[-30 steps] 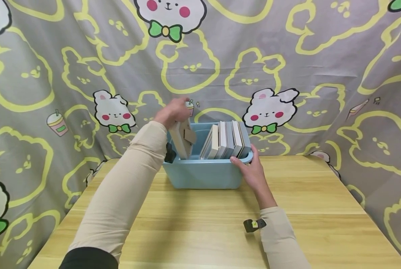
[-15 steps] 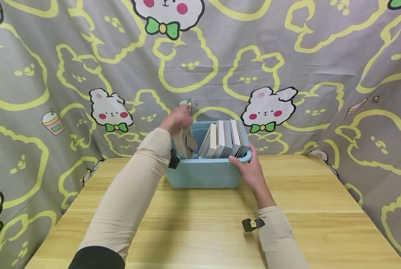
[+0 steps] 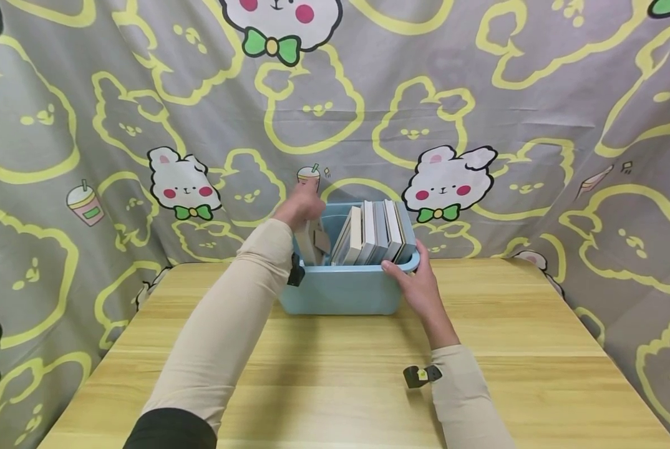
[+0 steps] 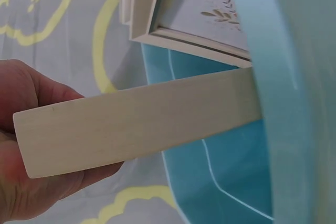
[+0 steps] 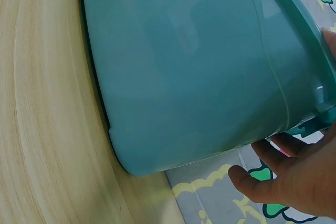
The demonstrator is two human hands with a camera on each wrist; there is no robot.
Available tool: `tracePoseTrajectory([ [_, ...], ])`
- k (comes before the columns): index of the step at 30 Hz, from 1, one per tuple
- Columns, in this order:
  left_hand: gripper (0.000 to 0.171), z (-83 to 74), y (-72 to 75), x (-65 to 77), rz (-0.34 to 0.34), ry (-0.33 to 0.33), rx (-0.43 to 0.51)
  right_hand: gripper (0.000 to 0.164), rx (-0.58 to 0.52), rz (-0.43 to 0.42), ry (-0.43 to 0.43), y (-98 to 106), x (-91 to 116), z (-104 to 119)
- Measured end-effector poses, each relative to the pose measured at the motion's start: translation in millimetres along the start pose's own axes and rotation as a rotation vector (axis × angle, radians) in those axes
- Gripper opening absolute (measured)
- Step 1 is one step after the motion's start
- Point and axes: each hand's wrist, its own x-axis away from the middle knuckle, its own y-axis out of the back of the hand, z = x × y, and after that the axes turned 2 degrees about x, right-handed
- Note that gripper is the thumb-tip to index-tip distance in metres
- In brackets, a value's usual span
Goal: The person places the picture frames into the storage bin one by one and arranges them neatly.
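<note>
My left hand (image 3: 303,206) grips the upper end of a light wooden picture frame (image 4: 136,121), thumb on one side and fingers on the other in the left wrist view. The lower end of this frame goes down into the left part of a light blue plastic bin (image 3: 340,292); its brown backing stand (image 3: 321,242) faces right. My right hand (image 3: 422,287) holds the bin's front right corner, thumb over the rim. In the right wrist view, the fingers of the right hand (image 5: 294,177) lie against the bin's outer side, below the rim.
Several more picture frames (image 3: 377,234) stand on edge in the right part of the bin, one with a leaf print (image 4: 223,15). Beneath the bin is a wooden table (image 3: 335,374). A grey cartoon-print curtain (image 3: 363,81) hangs close behind.
My left hand has moved slightly down and right with the picture frame, which sits a little lower in the bin. The right hand keeps its hold on the corner.
</note>
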Motion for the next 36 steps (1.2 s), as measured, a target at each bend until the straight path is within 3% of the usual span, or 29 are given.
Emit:
tracePoseTrajectory([
  [18,0.074,14.9,-36.8,-14.9,-0.021,0.05,0.07,0.096,-0.013,0.002,-0.021,-0.3,1.3,1.6],
  [26,0.073,19.3,-41.5,-15.4,-0.017,0.064,0.099,0.095,-0.016,0.002,-0.025,-1.0,1.9,2.2],
  [36,0.069,22.5,-43.3,-21.0,-0.009,0.072,0.05,0.095,-0.01,-0.002,-0.023,-0.9,1.2,1.4],
])
